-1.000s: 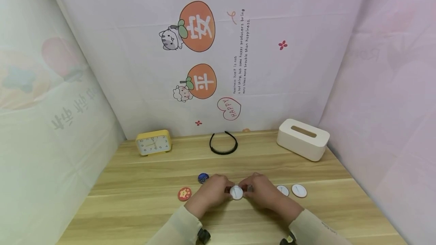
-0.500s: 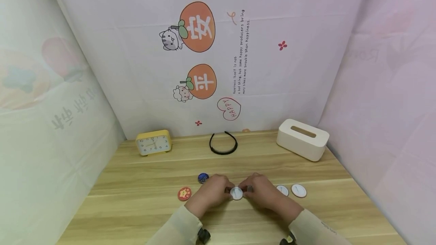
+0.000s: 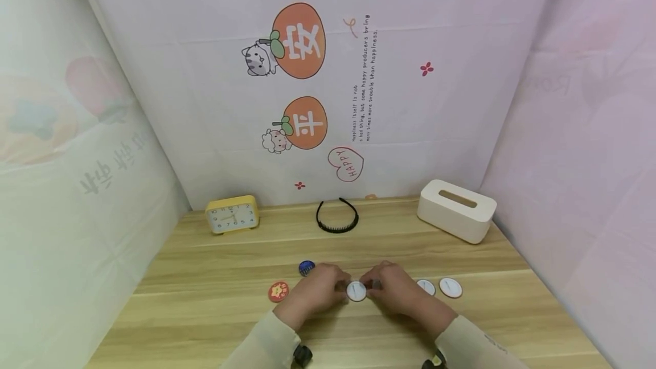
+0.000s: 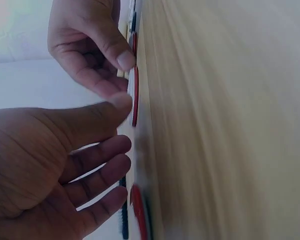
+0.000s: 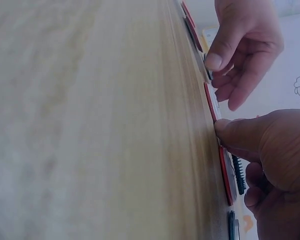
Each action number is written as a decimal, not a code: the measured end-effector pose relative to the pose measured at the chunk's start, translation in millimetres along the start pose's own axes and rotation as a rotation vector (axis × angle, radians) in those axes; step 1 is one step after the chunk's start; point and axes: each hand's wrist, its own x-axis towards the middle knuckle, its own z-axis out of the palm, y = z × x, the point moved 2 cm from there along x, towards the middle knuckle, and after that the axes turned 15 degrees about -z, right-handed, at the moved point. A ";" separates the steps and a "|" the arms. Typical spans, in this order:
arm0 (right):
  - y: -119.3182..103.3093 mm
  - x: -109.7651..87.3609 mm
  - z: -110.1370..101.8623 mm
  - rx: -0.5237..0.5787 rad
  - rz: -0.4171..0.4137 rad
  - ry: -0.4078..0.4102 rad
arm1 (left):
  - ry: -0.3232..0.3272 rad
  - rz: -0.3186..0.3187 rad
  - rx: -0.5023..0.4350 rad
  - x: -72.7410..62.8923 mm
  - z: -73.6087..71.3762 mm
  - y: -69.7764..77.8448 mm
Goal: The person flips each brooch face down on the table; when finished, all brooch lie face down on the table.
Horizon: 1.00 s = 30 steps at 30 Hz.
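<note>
A: What occupies the near edge?
B: Two beige sleeves, left point(image 3: 263, 343) and right, extend over a pale wood-grain table point(image 3: 353, 341).

A: And just beyond?
B: The left hand point(image 3: 320, 290) and the right hand point(image 3: 394, 289) flank a round white badge with a red rim point(image 3: 356, 291). It lies level at mid-table, at or just above the surface.

A: Are the hands closed on it?
B: The thumbs stand at its left and right edges, fingers bent; whether they grip it or merely touch it, I cannot tell.

A: What lies to either side?
B: To the left, a round red badge with a yellow figure point(image 3: 278, 291) and, slightly farther, a round dark-blue badge point(image 3: 306, 268). To the right, two round white badges point(image 3: 451, 287), lying near each other.

A: And the far edge?
B: From left to right: a yellow rectangular clock point(image 3: 233, 218), a black toothed headband point(image 3: 337, 229) and a white slotted box point(image 3: 451, 222). Behind them hangs a white printed cloth point(image 3: 441, 124).
</note>
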 end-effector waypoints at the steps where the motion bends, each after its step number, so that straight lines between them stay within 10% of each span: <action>1: 0.2 -0.1 0.0 -0.002 0.000 0.000 | -0.001 -0.015 0.001 -2.1 -0.9 -1.4; 30: -0.6 -2.1 -1.0 0.008 0.024 0.001 | 0.035 -0.123 0.088 -46.4 -14.8 -49.1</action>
